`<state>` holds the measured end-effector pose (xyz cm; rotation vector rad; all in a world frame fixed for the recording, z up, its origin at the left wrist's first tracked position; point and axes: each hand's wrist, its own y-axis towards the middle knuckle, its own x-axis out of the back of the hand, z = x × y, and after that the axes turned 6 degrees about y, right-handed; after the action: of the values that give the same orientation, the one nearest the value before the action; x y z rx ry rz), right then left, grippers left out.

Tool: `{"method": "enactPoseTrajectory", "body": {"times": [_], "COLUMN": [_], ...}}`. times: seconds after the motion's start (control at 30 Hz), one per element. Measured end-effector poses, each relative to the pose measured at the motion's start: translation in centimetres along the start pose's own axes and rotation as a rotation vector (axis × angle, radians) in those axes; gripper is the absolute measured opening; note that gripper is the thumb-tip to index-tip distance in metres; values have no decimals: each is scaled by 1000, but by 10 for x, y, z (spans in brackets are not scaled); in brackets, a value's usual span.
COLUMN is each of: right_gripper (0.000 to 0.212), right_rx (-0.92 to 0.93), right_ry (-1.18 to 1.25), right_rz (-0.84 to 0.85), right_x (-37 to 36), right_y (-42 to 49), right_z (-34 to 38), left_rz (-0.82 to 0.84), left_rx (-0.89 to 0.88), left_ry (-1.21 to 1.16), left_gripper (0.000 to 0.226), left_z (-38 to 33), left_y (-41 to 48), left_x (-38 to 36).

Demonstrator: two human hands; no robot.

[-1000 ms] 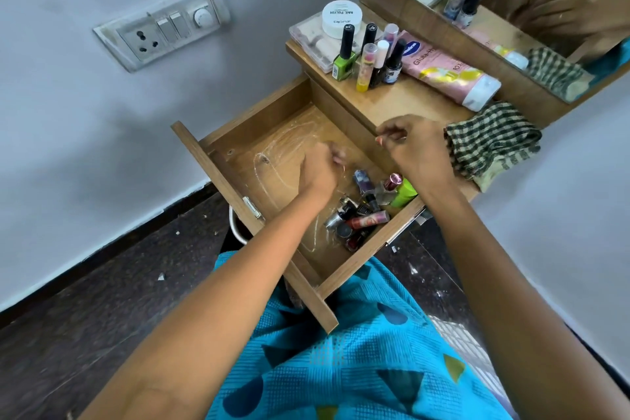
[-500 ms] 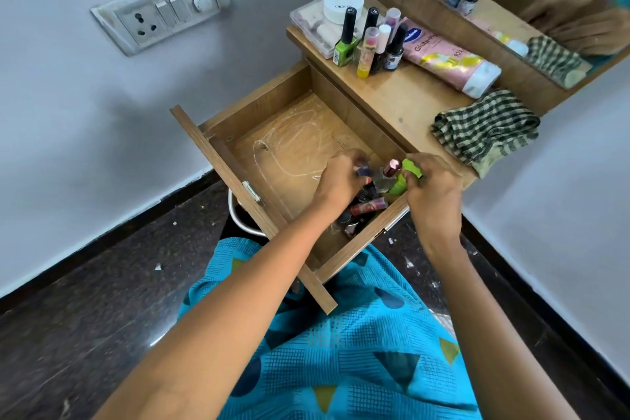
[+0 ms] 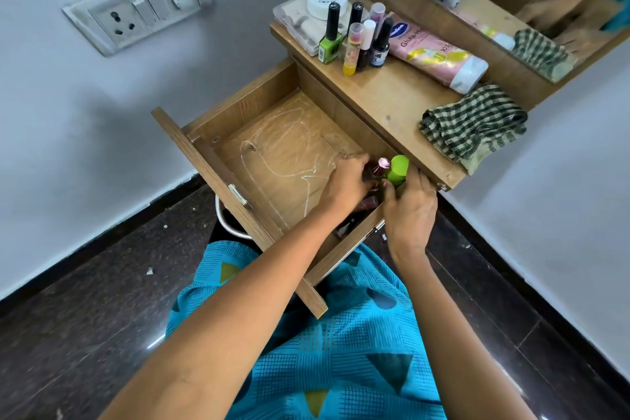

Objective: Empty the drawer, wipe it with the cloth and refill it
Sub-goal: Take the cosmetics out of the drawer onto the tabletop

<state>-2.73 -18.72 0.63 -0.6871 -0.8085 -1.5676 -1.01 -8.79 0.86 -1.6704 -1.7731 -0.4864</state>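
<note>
Reaching into drawer: left hand fingers curl round pink-capped bottle, right hand fingers grip green bottle beside it.

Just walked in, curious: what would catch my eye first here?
The left hand and right hand dig among small bottles in an open wooden drawer, the right gripping a bright green bottle. On the shelf above stand nail polish bottles, with a checked cloth to their right.
</note>
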Motion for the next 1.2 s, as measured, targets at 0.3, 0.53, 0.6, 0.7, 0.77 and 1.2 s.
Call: {"method": "enactPoseTrajectory", "body": {"times": [0.3, 0.53, 0.6, 0.7, 0.77, 1.2], "right_gripper": [42, 51, 51, 52, 53, 51], "right_rx": [22, -62, -50, -5, 13, 119], "right_ry": [136, 308, 322, 387, 446, 496], "right_rz": [-67, 16, 24, 16, 13, -119], "right_x": [1, 16, 21, 35, 44, 89], "right_y": [0, -2, -4, -1, 4, 97], "right_z": [5, 16, 22, 34, 41, 55], "left_rz": [-24, -79, -95, -143, -181, -339], "left_rx": [52, 64, 62, 32, 9, -188], "left_ry": [-131, -98, -112, -104, -103, -198], "left_gripper": [34, 36, 37, 36, 36, 39], "left_z": [2, -1, -4, -11, -19, -87], "left_y": [-5, -11, -14, -18, -18, 42], "left_x": [6, 26, 35, 51, 62, 89]}}
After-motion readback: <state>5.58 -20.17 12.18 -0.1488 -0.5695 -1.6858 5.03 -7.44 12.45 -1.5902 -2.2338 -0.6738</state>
